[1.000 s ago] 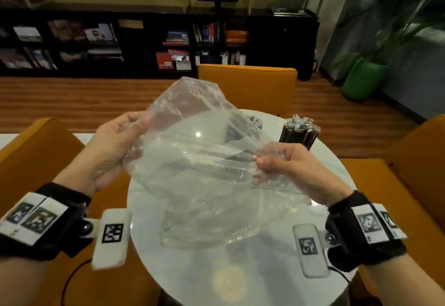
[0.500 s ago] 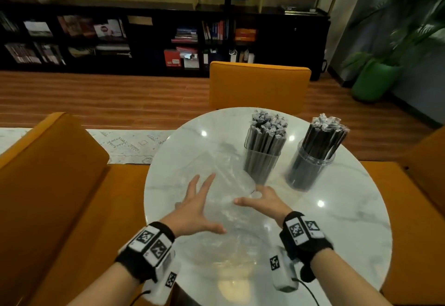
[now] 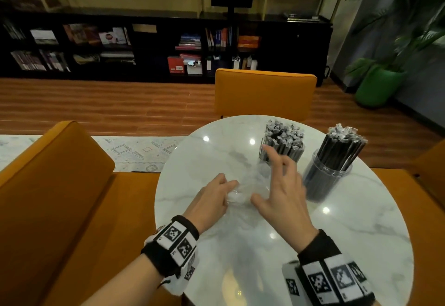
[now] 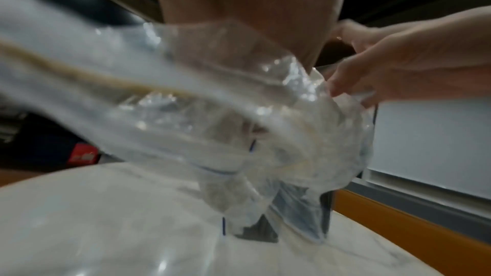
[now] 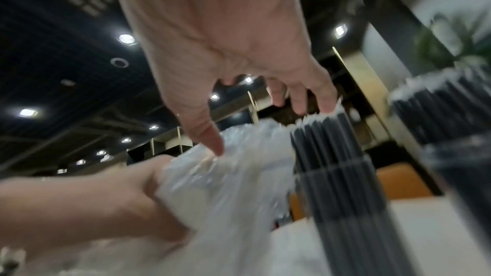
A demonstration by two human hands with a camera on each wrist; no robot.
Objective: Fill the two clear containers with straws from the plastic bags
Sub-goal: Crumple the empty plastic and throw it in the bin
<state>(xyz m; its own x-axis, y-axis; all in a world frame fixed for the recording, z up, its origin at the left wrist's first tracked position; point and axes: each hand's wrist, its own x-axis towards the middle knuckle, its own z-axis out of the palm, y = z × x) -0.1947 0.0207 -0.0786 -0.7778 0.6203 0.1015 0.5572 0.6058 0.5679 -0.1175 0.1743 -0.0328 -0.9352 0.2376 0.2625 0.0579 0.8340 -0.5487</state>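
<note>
Now the empty plastic bag (image 3: pixel 243 191) is bunched on the counter (image 3: pixel 361 228); a second ago you held it spread open in the air, half a second ago it lay flat under both palms. Your left hand (image 3: pixel 212 199) grips the crumpled film, fingers curled into it. Your right hand (image 3: pixel 281 192) hovers just over it, fingers spread and holding nothing. Both clear containers, left one (image 3: pixel 281 146) and right one (image 3: pixel 327 175), stand behind the bag, packed with dark straws (image 3: pixel 342 146). Judgement: filling looks done; only bag disposal remains.
</note>
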